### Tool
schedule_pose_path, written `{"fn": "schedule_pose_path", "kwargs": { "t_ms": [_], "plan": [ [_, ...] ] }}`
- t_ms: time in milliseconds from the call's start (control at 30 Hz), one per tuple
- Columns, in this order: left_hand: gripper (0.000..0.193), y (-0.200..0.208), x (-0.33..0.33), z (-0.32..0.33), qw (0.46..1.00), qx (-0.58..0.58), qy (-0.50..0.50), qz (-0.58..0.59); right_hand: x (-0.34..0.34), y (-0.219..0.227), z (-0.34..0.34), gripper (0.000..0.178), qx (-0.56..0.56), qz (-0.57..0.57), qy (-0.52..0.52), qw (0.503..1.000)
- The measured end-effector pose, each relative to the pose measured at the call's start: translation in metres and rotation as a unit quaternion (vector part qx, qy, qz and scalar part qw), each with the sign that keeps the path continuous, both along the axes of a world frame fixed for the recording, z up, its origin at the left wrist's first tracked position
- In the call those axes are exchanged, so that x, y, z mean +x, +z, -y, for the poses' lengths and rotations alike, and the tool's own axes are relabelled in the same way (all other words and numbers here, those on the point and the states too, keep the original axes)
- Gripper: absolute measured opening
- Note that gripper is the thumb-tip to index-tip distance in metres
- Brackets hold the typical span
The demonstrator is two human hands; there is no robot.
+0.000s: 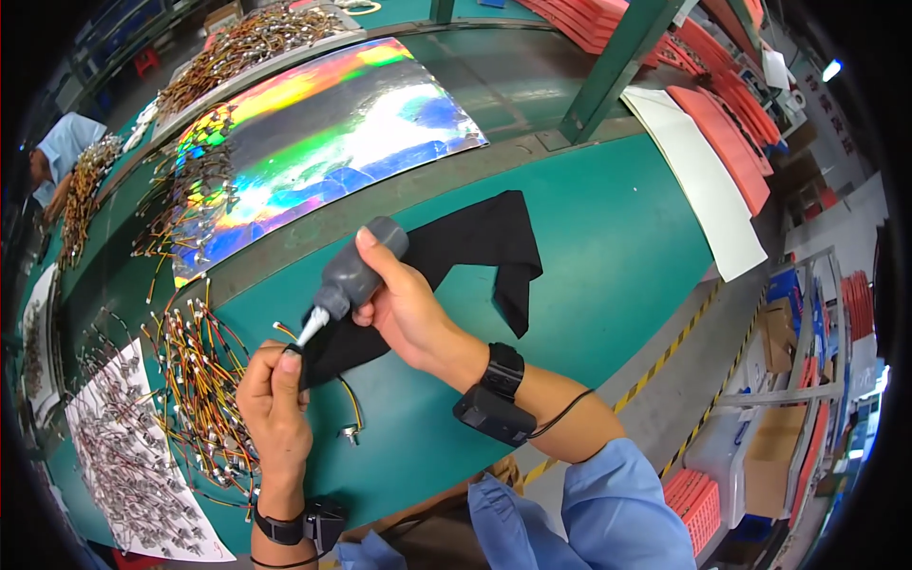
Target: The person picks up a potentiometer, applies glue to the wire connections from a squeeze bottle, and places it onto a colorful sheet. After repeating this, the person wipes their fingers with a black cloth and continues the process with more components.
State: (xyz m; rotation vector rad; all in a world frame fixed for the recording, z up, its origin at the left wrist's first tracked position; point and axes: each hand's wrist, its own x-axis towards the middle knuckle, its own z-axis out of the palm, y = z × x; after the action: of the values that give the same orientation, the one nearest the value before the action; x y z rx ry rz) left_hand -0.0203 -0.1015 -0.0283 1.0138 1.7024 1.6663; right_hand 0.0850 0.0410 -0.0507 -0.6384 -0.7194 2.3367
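Note:
My right hand (404, 309) is wrapped round a dark grey squeeze bottle (356, 266), tilted with its white nozzle pointing down and left. The nozzle tip meets the fingertips of my left hand (275, 404), which are pinched together on something small and dark, mostly hidden. Just beyond these fingers a white connector (282, 327) on a thin wire sticks out. A black cloth (484, 233) lies on the green bench under the bottle and reaches the left fingers. Right of my left hand, a wire ends in a small metal part (351, 435).
Left of my hands lies a pile of yellow, red and black wires (199, 380). Beside it, several wired parts cover a white sheet (195, 494). A shiny rainbow sheet (332, 142) lies behind. A green post (617, 71) and red trays (722, 147) stand at the far right. Another person (71, 142) is far left.

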Motion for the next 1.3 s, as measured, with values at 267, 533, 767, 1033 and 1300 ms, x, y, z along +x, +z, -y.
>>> {"fn": "schedule_pose_path", "kwargs": {
  "t_ms": [267,533,767,1033,1300],
  "plan": [
    [0.015,0.001,-0.004,-0.005,0.994,0.003,0.058,-0.088,0.012,-0.004,-0.038,0.031,-0.041,-0.014,-0.105,0.994],
    [0.008,0.016,-0.020,0.007,0.937,0.040,0.121,-0.324,0.047,0.000,-0.088,0.025,0.051,0.027,-0.350,0.935],
    [0.003,0.033,-0.052,0.067,0.960,0.084,0.202,-0.173,0.113,0.004,-0.134,0.029,0.162,0.076,-0.574,0.799],
    [0.002,0.039,-0.071,0.123,0.984,0.022,0.131,-0.118,0.050,0.028,-0.061,0.029,0.200,-0.098,-0.387,0.895],
    [0.021,0.028,-0.003,0.069,0.902,-0.136,-0.136,-0.387,0.000,0.012,-0.007,0.036,0.065,-0.145,-0.100,0.982]
  ]
}}
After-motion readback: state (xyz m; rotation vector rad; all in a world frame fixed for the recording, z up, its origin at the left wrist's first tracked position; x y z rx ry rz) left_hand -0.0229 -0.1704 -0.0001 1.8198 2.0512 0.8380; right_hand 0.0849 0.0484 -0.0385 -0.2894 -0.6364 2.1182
